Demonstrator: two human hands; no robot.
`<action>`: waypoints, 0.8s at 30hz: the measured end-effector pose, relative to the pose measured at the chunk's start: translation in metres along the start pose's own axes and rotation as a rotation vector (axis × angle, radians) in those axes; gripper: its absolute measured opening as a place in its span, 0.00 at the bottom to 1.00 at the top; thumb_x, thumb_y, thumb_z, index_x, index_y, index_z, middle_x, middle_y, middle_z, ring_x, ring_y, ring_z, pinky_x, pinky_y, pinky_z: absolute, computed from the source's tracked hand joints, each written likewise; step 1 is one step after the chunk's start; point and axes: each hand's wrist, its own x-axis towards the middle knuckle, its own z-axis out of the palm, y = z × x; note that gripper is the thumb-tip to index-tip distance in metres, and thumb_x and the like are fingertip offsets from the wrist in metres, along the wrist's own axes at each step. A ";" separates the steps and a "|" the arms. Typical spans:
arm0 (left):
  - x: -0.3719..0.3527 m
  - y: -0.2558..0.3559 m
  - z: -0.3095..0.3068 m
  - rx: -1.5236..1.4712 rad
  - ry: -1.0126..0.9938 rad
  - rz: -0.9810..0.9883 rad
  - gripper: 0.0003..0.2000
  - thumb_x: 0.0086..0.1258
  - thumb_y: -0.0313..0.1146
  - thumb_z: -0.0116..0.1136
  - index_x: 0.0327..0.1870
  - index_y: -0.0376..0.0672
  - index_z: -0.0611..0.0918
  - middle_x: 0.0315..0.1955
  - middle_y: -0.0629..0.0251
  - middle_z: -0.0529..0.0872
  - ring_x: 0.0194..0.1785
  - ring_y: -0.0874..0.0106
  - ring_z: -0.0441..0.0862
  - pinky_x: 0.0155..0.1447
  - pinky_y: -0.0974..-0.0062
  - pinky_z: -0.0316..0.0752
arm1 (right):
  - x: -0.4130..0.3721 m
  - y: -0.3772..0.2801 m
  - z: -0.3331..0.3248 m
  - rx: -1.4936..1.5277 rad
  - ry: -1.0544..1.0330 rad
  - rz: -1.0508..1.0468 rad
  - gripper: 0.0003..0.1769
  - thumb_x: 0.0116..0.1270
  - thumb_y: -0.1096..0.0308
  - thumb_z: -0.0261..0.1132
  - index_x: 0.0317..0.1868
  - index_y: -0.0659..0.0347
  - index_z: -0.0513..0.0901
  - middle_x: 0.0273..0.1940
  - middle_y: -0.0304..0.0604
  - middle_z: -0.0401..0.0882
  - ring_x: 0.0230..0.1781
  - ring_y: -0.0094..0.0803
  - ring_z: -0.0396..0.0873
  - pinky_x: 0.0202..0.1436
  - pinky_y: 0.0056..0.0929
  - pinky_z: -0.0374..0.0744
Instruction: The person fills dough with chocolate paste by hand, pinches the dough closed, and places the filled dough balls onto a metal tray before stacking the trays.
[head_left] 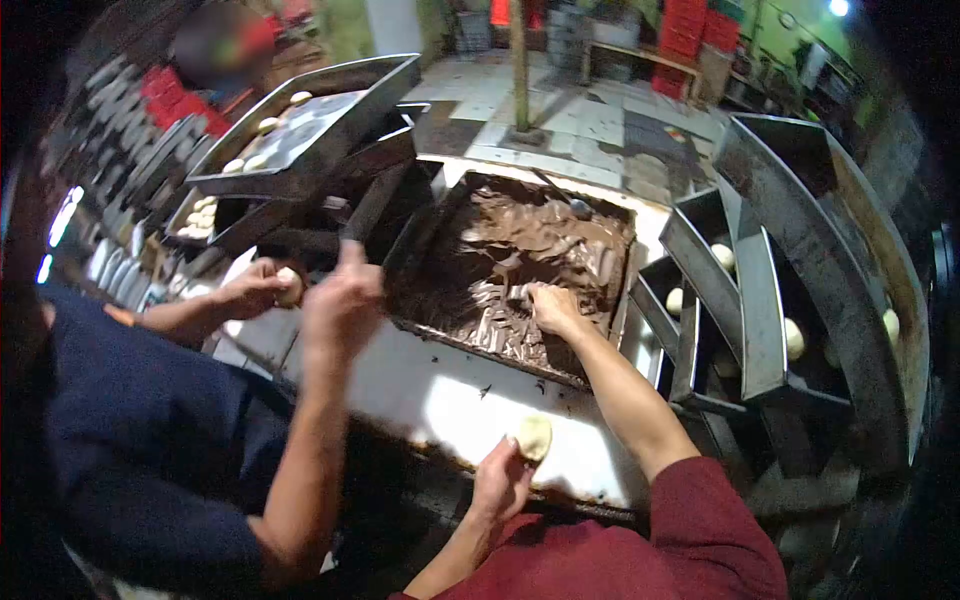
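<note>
My left hand holds a flattened round of pale dough by its edge, above the front of the white table. My right hand reaches over a square tray of brown, chocolate-like paste. Its fingers are closed at the surface of the paste; whatever they grip is too small and smeared to make out. Ridges and scrape marks cover the paste around that hand.
To my left, a co-worker in dark blue has a dough piece in one hand; the other hand is blurred. Metal trays with dough balls stack at left. More metal trays with dough balls crowd the right side.
</note>
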 end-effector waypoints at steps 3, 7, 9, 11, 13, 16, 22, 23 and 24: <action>0.031 0.020 -0.002 -0.173 0.053 0.062 0.17 0.71 0.32 0.39 0.55 0.30 0.68 0.52 0.53 0.73 0.57 0.63 0.70 0.63 0.64 0.64 | -0.063 -0.015 -0.038 0.623 -0.033 0.069 0.10 0.62 0.66 0.58 0.35 0.66 0.75 0.25 0.46 0.75 0.27 0.29 0.72 0.33 0.30 0.72; 0.049 0.032 0.012 -0.378 -0.166 -0.091 0.18 0.70 0.34 0.38 0.56 0.31 0.68 0.54 0.51 0.72 0.59 0.58 0.67 0.65 0.59 0.61 | -0.171 -0.057 -0.056 0.636 0.208 -0.076 0.07 0.61 0.69 0.60 0.32 0.65 0.76 0.28 0.43 0.75 0.28 0.30 0.73 0.33 0.26 0.73; 0.035 0.045 0.034 -0.504 -0.230 -0.118 0.20 0.66 0.30 0.39 0.56 0.26 0.66 0.58 0.43 0.66 0.63 0.53 0.62 0.70 0.54 0.52 | -0.203 -0.051 -0.036 0.646 0.447 -0.131 0.03 0.59 0.75 0.61 0.32 0.65 0.76 0.29 0.44 0.75 0.28 0.34 0.74 0.32 0.28 0.73; 0.008 0.049 0.047 -0.400 -0.252 -0.065 0.22 0.63 0.28 0.40 0.56 0.25 0.65 0.57 0.42 0.67 0.63 0.52 0.62 0.70 0.53 0.51 | -0.229 -0.023 -0.028 0.628 0.515 -0.154 0.05 0.57 0.77 0.62 0.35 0.65 0.76 0.31 0.46 0.76 0.33 0.38 0.76 0.36 0.33 0.75; -0.030 0.039 0.042 -0.003 -0.281 0.207 0.30 0.57 0.23 0.43 0.65 0.29 0.54 0.56 0.42 0.67 0.58 0.54 0.69 0.66 0.55 0.61 | -0.255 0.004 -0.007 0.537 0.583 0.159 0.08 0.59 0.78 0.58 0.40 0.65 0.77 0.33 0.49 0.75 0.35 0.42 0.76 0.39 0.34 0.75; -0.053 -0.006 0.045 0.180 -0.173 0.282 0.40 0.59 0.19 0.47 0.70 0.47 0.40 0.54 0.46 0.70 0.46 0.61 0.78 0.43 0.70 0.76 | -0.259 0.010 0.027 0.417 0.620 0.225 0.15 0.60 0.78 0.54 0.48 0.67 0.76 0.44 0.51 0.74 0.47 0.44 0.72 0.52 0.36 0.70; -0.090 -0.097 0.028 0.087 -0.069 0.142 0.30 0.59 0.23 0.51 0.64 0.41 0.58 0.43 0.58 0.75 0.45 0.67 0.76 0.46 0.70 0.76 | -0.303 -0.049 -0.034 1.649 -0.392 0.101 0.16 0.68 0.60 0.55 0.37 0.66 0.81 0.30 0.42 0.76 0.31 0.30 0.74 0.41 0.25 0.73; -0.098 -0.106 0.018 0.147 -0.028 0.141 0.27 0.60 0.22 0.48 0.63 0.39 0.59 0.42 0.58 0.75 0.45 0.68 0.76 0.46 0.70 0.76 | -0.311 -0.047 -0.033 1.153 -0.179 -0.221 0.13 0.64 0.63 0.59 0.32 0.65 0.80 0.33 0.43 0.76 0.33 0.31 0.74 0.41 0.28 0.73; -0.106 -0.114 0.008 0.140 -0.016 0.169 0.27 0.60 0.22 0.48 0.63 0.39 0.59 0.42 0.58 0.75 0.45 0.68 0.76 0.46 0.70 0.76 | -0.327 -0.051 -0.041 0.929 0.010 -0.467 0.11 0.61 0.64 0.61 0.32 0.65 0.80 0.34 0.43 0.76 0.34 0.33 0.74 0.41 0.28 0.74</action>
